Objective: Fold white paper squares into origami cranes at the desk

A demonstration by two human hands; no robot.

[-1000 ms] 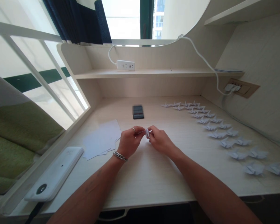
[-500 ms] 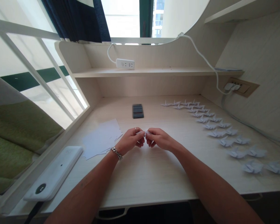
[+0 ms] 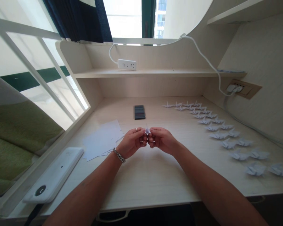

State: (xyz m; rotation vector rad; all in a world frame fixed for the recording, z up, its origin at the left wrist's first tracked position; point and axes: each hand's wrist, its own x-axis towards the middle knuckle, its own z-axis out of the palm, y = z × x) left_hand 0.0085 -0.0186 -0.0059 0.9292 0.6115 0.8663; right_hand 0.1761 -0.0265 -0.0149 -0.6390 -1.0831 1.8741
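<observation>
Paper crane [image 3: 147, 131] over desk [image 3: 151, 185], between left hand [image 3: 133, 140] pinching 1 side and right hand [image 3: 162, 139] pinching opposite side. Likely wing-spreading: best pull evenly, lightly, keeping slim upright tip [image 3: 147, 126] uncrushed.

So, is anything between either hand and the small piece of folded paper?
Nothing visible: the left hand and right hand pinch the folded paper from either side. The dark rectangular object lies beyond them.
</observation>
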